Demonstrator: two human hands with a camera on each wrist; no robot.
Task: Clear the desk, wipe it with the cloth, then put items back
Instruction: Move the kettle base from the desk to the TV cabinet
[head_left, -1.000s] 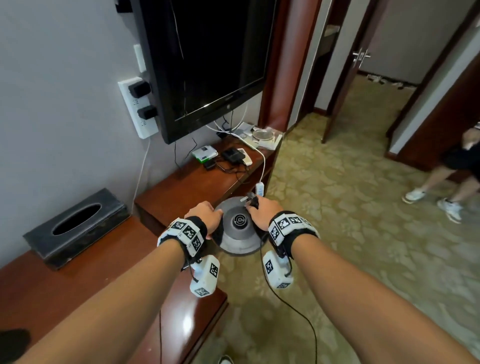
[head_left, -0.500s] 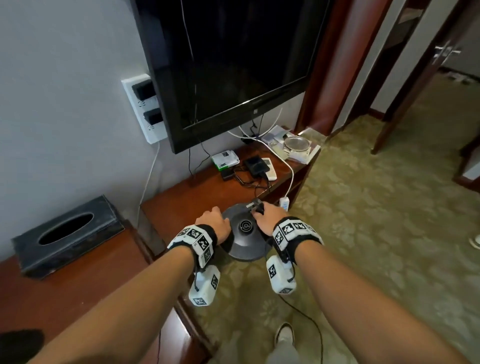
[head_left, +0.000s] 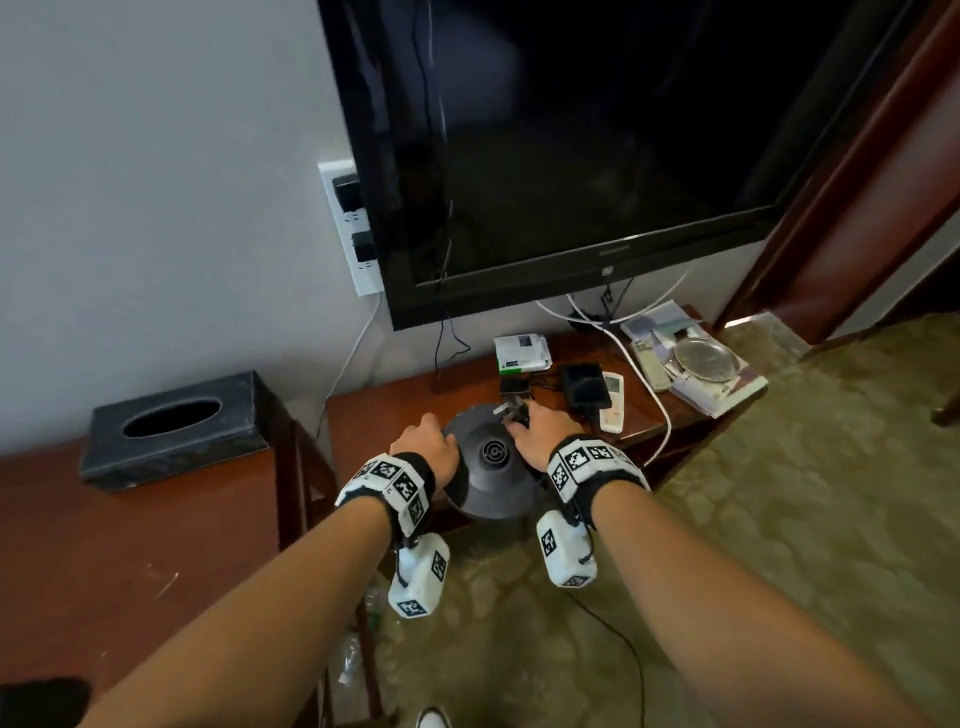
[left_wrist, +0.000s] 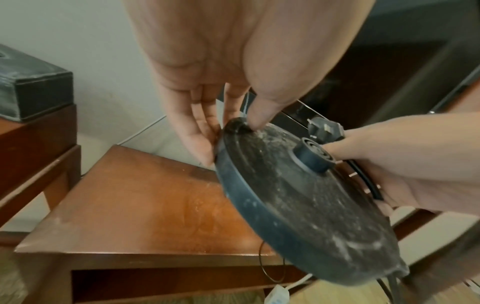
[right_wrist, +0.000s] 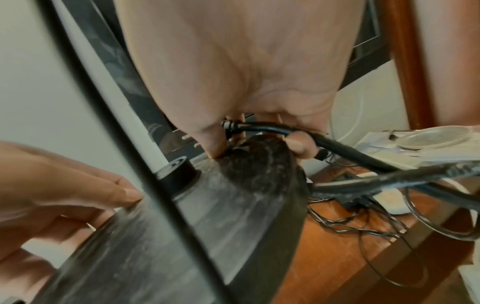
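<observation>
A round black kettle base (head_left: 491, 467), dusty on top (left_wrist: 298, 205), is held tilted between both hands over the front edge of the low wooden desk (head_left: 384, 415). My left hand (head_left: 423, 444) pinches its left rim, thumb on top and fingers (left_wrist: 202, 131) below. My right hand (head_left: 540, 431) grips the opposite rim and also holds the base's black cord (right_wrist: 272, 129), with the plug (left_wrist: 324, 129) sticking out past its fingers. No cloth is in view.
A remote (head_left: 613, 402), a black device (head_left: 584, 387), a white box (head_left: 522, 353), tangled wires and a glass dish (head_left: 704, 358) on magazines crowd the desk's right end. A black tissue box (head_left: 176, 431) sits on the higher left table. The TV (head_left: 597, 156) hangs above.
Both hands have carried the kettle base from over the carpet to the desk's front edge. The view has closed in on the desk, and the person at the right is out of frame.
</observation>
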